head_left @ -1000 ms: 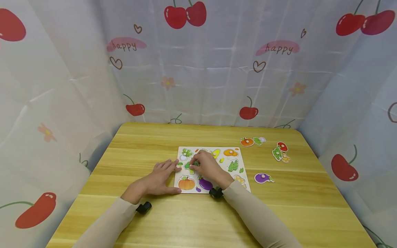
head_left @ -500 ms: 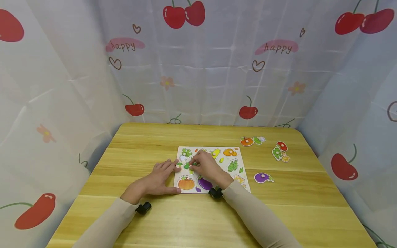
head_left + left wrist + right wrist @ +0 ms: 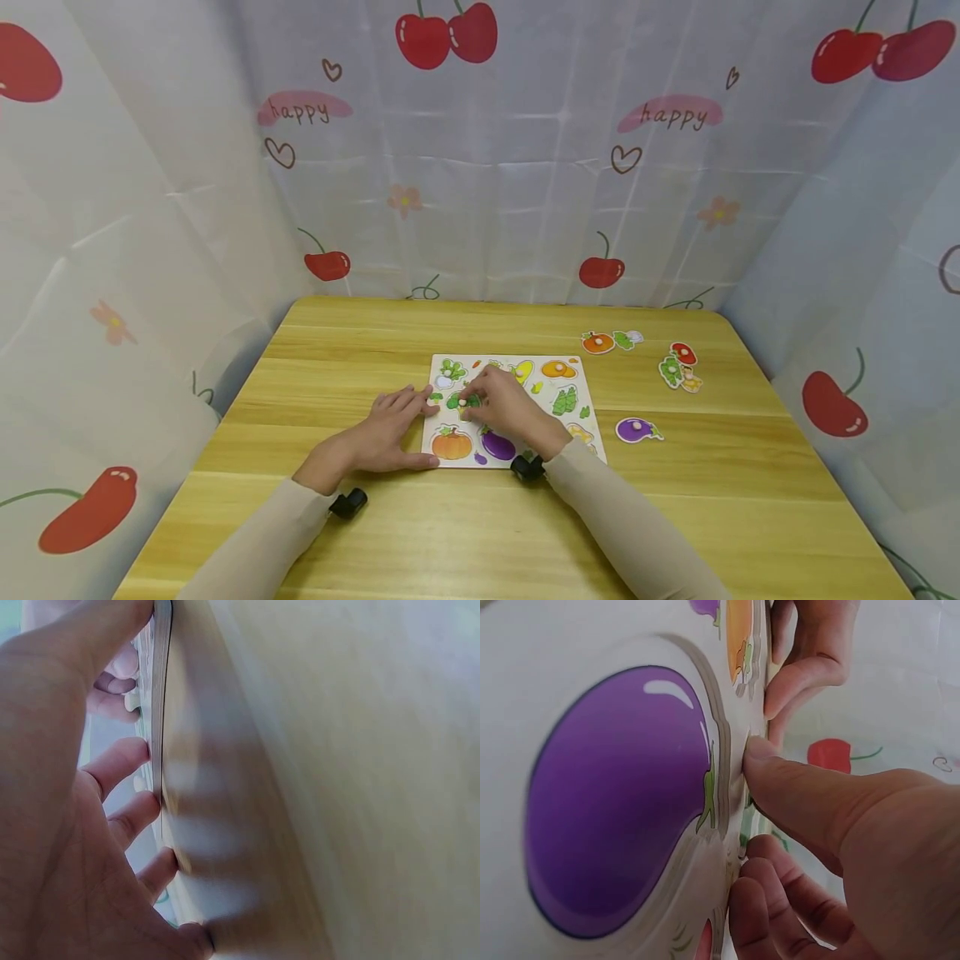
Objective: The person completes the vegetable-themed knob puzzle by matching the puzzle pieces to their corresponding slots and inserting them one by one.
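Observation:
A white vegetable puzzle board [image 3: 528,400] lies on the table. My left hand [image 3: 382,435] rests at its left side, fingers spread along the edge and thumb at the near corner. Over the board, my right hand [image 3: 510,406] has its thumb and fingertips around the broccoli piece [image 3: 453,402]. The piece's pale knob [image 3: 462,402] shows between thumb and forefinger, which appear apart from it. In the right wrist view, the thumb [image 3: 780,769] touches the board surface near the eggplant recess [image 3: 622,802]. The fingers partly hide the broccoli piece.
Right of the board lies an eggplant piece [image 3: 636,430]. Further back are a pumpkin piece [image 3: 597,342], a green-and-white radish-like piece [image 3: 624,340], and a cluster with a red piece [image 3: 683,354] and a green leafy piece [image 3: 671,372]. A cherry-print curtain [image 3: 480,167] surrounds the wooden table [image 3: 450,533].
The right thumb and fingers have spread off the broccoli piece's knob, which now shows between them. The right wrist has shifted slightly rightward. The left hand stays in place.

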A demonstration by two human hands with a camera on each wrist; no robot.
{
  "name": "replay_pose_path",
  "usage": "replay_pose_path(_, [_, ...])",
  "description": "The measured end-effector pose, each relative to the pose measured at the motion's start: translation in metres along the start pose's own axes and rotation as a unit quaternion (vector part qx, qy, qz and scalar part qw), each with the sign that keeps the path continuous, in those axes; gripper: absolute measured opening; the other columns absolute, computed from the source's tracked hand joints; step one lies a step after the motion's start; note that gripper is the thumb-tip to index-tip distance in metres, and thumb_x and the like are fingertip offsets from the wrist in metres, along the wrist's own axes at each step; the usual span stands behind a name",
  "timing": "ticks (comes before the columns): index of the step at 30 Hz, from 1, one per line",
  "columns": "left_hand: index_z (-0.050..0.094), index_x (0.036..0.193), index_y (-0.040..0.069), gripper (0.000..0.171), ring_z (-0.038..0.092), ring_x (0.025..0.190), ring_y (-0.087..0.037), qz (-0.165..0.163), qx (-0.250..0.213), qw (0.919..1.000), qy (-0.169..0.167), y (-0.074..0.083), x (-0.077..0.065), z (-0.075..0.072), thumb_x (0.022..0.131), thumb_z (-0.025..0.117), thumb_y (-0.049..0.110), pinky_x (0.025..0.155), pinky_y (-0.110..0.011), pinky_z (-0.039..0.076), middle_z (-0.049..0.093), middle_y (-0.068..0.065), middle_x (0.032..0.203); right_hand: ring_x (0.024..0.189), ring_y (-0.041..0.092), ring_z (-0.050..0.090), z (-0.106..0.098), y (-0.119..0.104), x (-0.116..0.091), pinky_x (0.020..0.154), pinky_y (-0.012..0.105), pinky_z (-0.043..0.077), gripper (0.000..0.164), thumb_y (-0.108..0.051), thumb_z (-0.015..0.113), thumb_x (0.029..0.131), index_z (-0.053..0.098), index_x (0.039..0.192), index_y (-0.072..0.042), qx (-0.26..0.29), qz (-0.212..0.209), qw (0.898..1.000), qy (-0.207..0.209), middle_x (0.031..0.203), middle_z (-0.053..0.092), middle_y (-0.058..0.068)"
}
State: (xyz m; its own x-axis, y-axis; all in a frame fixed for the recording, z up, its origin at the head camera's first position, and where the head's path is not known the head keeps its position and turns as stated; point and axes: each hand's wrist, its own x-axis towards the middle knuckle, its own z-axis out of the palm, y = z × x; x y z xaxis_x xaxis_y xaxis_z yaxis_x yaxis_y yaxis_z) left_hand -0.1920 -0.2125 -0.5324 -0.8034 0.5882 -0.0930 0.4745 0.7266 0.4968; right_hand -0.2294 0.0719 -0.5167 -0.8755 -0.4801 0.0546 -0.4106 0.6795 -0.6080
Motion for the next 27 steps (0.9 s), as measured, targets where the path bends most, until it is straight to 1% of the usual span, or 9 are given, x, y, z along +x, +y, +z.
replay_pose_path(4, [0.034,0.182,0.005,0.113,0.021,0.179,-0.056,0.001,0.001,1.0000,0.000,0.001,0.000,0.000,0.101,0.087,0.064,0.137,-0.089,0.014,0.044,-0.016,0.182,0.096,0.016,0.061,-0.001,0.000,-0.002,0.083,0.031,0.054,0.026,-0.019,0.096,0.100,0.091,0.125,-0.011,-0.005,-0.003,1.000,-0.002,0.119,0.074,0.006])
replay_pose_path(9, [0.034,0.182,0.005,0.113,0.021,0.179,-0.056,0.000,0.000,1.0000,-0.001,0.002,0.000,0.000,0.101,0.086,0.064,0.137,-0.089,0.014,0.044,-0.016,0.183,0.096,0.019,0.063,-0.002,0.002,-0.004,0.086,0.035,0.054,0.029,-0.018,0.096,0.100,0.090,0.126,-0.009,-0.009,-0.005,1.000,-0.003,0.119,0.075,0.009])
replay_pose_path(14, [0.034,0.182,0.005,0.113,0.020,0.179,-0.056,-0.003,-0.001,1.0000,-0.003,0.002,0.000,0.000,0.101,0.087,0.063,0.137,-0.090,0.013,0.042,-0.017,0.184,0.101,0.020,0.067,-0.004,0.006,-0.007,0.092,0.040,0.060,0.030,-0.020,0.096,0.100,0.090,0.128,-0.011,-0.011,0.005,1.000,-0.002,0.124,0.077,0.007])
replay_pose_path(16, [0.034,0.182,0.005,0.112,0.020,0.179,-0.056,-0.003,0.000,1.0000,-0.003,0.002,0.000,0.001,0.101,0.087,0.063,0.137,-0.090,0.013,0.043,-0.017,0.184,0.104,0.022,0.070,-0.007,0.007,-0.009,0.092,0.042,0.062,0.031,-0.019,0.096,0.099,0.090,0.128,-0.011,-0.007,0.007,1.000,0.002,0.124,0.077,0.008])
replay_pose_path(22, [0.035,0.182,0.005,0.112,0.020,0.180,-0.056,-0.004,0.000,1.0000,0.000,0.002,0.000,0.001,0.101,0.087,0.062,0.138,-0.088,0.014,0.041,-0.018,0.185,0.106,0.027,0.076,-0.018,0.017,-0.018,0.091,0.044,0.068,0.027,-0.015,0.094,0.101,0.089,0.126,-0.008,-0.006,-0.004,0.999,0.033,0.119,0.076,0.013])
replay_pose_path(27, [0.040,0.180,0.007,0.107,0.019,0.180,-0.056,-0.004,0.005,1.0000,0.000,0.002,0.001,0.001,0.101,0.087,0.062,0.138,-0.089,0.013,0.036,-0.018,0.189,0.114,0.032,0.077,-0.032,0.025,-0.022,0.097,0.049,0.066,0.026,-0.017,0.092,0.102,0.089,0.126,-0.007,0.000,0.014,0.998,0.055,0.123,0.078,0.015])
